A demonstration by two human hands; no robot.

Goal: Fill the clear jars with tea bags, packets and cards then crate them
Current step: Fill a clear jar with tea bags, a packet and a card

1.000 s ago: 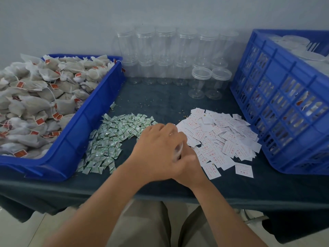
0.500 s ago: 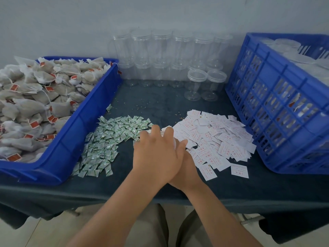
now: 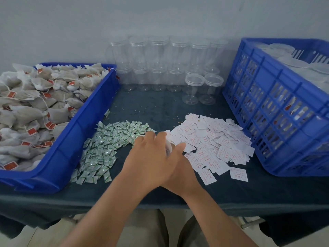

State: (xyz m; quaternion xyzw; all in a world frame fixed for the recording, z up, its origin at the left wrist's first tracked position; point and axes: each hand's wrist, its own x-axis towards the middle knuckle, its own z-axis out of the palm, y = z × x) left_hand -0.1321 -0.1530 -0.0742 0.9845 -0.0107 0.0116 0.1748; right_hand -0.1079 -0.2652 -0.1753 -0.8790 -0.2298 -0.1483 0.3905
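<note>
Dark-clothed surface [image 3: 160,111], pale wall [image 3: 160,18] behind.
Our left hand [image 3: 153,157] curls round a clear jar [image 3: 168,147] between packets [image 3: 106,145] and cards [image 3: 213,139]; right hand [image 3: 185,177] lies beneath, its grip we cannot tell.

On my feed I am seeing a person whose forearms are both showing bare, uncovered from the wrists all the way down to the lower edge of the picture. The left hand [image 3: 153,157] and the right hand [image 3: 183,179] are showing bare as well, the left one's fingertips coming through a little blurred. Lower in the picture, between the two arms, the person is wearing khaki-beige trousers [image 3: 147,230] in a soft, matt cloth. Both legs are showing, the fabric creasing lightly, a darker shadow running down between them.
</note>
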